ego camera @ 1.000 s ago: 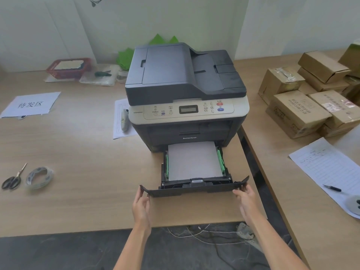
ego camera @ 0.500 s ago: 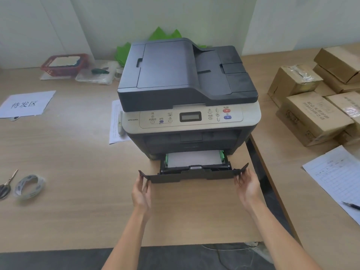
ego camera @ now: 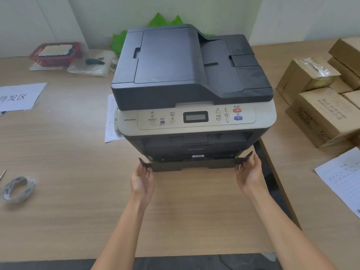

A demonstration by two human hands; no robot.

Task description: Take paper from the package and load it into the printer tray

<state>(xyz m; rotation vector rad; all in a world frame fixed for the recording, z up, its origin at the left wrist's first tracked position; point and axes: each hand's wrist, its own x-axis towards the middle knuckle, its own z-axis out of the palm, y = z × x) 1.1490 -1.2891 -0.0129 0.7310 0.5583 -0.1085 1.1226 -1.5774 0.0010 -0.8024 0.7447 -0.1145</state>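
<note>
A dark grey printer (ego camera: 191, 80) with a beige control panel stands on the wooden table (ego camera: 68, 172). Its black paper tray (ego camera: 194, 164) is almost fully inside the printer, with only the front panel sticking out. The paper in it is hidden. My left hand (ego camera: 142, 180) presses against the tray's left front corner, fingers extended. My right hand (ego camera: 250, 171) is against the right front corner in the same way. No paper package is in sight.
A tape roll (ego camera: 17, 189) lies at the left edge, a labelled sheet (ego camera: 19, 96) farther back, a red basket (ego camera: 56, 53) by the wall. Cardboard boxes (ego camera: 321, 112) and a printed form (ego camera: 342, 176) sit on the right-hand table. A sheet (ego camera: 112, 121) lies left of the printer.
Both hands have pushed the tray away from me into the printer; the white paper that showed before is now hidden. The camera has moved closer.
</note>
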